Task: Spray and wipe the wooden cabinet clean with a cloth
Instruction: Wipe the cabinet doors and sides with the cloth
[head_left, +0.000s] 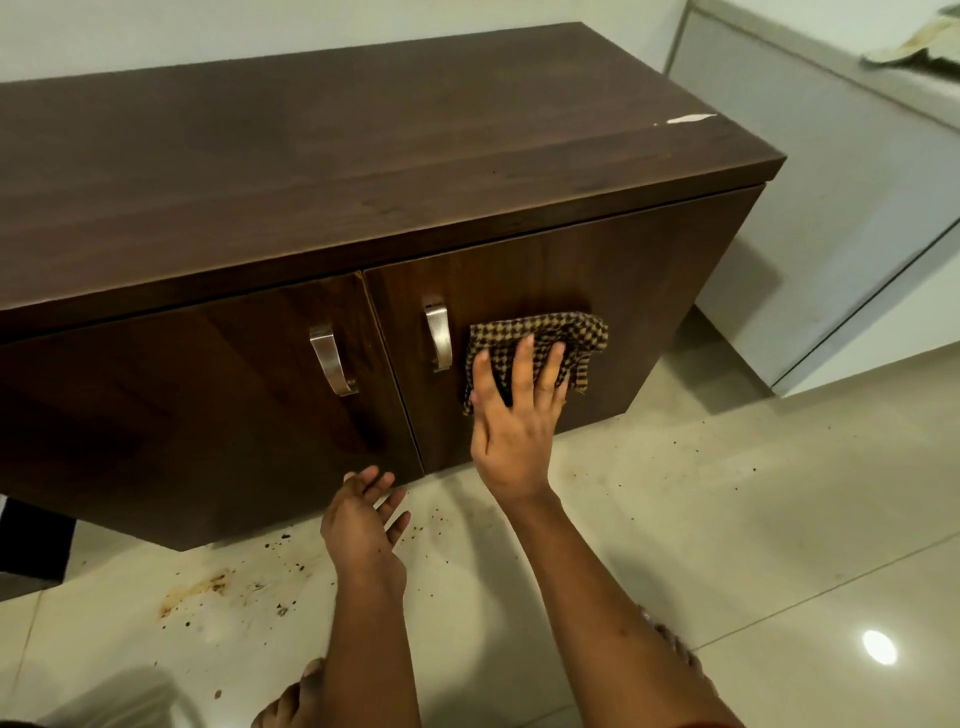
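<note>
Head view: the wooden cabinet stands against the wall on a tiled floor, its 2 doors closed, each with a curved metal handle. The right hand presses a checked cloth flat against the right door, just beside the right handle. Its fingers lie spread and nearly straight over the fabric, pinning it to the wood instead of gripping it, which suits a sliding wipe across a vertical face. The left hand hovers low in front of the left door, fingers relaxed and parted, holding nothing; it seems kept free for balance. The left handle is untouched. No spray bottle is in sight. A white streak marks the top near the right rear edge, and brown stains and crumbs lie on the tiles below, so wiping looks under way but unfinished.
</note>
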